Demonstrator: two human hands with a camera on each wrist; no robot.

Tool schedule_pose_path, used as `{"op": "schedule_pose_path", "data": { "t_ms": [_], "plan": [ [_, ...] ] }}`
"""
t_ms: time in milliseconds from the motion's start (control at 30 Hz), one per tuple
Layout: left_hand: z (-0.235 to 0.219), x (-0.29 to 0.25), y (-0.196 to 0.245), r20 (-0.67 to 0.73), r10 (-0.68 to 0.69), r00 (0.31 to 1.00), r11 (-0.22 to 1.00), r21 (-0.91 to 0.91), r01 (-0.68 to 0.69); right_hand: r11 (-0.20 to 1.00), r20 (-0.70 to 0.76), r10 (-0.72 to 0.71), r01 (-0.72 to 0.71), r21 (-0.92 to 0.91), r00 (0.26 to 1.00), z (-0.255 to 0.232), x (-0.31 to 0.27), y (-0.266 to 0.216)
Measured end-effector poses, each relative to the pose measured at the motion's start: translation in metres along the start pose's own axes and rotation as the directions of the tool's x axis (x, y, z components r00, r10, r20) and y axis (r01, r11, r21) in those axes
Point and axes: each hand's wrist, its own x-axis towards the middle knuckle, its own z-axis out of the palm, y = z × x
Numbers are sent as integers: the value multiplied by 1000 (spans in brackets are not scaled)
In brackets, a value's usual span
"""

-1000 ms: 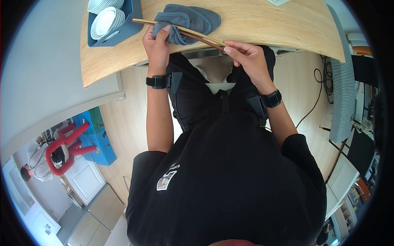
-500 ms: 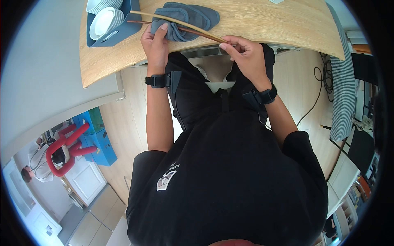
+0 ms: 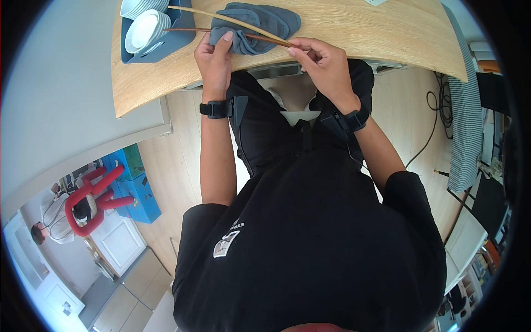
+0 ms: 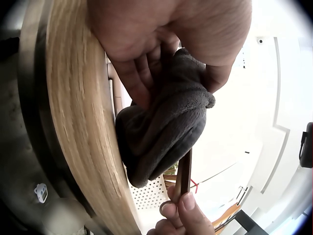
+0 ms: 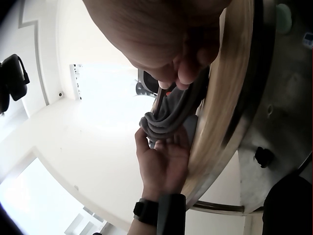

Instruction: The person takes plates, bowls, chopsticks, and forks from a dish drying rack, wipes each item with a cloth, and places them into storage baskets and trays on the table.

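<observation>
A: How do your hands stand?

B: Your left hand [image 3: 214, 63] grips a bunch of the grey cloth [image 3: 271, 19], thumb on top, with its other fingers partly hidden behind the folds. Your right hand [image 3: 329, 66] pinches the near ends of the brown chopstick [image 3: 188, 29] and the pale chopstick [image 3: 243, 24]. Exactly where each fingertip sits is hard to make out, since your palm darkens and blocks much of the right wrist view.

A: Where do those two run?

B: The brown one passes through the bunched cloth in your left hand, so its covered length is hidden. The pale one crosses above the cloth; whether it touches, I cannot tell.

A: And further out?

B: Part of the cloth lies spread on the wooden surface [image 3: 354, 33]. Near your left hand stands a blue-grey bin [image 3: 176, 44] of stacked white bowls [image 3: 145, 27], cut off at the top. Both far tips overlap the bin in the head view, with any contact unclear. In the left wrist view, a white perforated piece [image 4: 148, 193] shows only partly past the cloth.
</observation>
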Motion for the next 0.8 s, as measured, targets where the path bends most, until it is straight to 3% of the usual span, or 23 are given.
{"op": "schedule_pose_path", "data": {
  "t_ms": [400, 567, 800],
  "plan": [
    [0, -1, 0, 31, -2, 1000, 997, 83, -1, 972, 5, -168, 166, -168, 986, 1, -4, 10],
    [-6, 0, -2, 54, 6, 999, 996, 88, -11, 990, 32, 72, -75, 123, 997, 3, -1, 7],
    [-1, 0, -1, 34, 14, 999, 997, 78, -17, 935, 212, 208, -257, 244, 955, -1, 5, 11]
  ]
}}
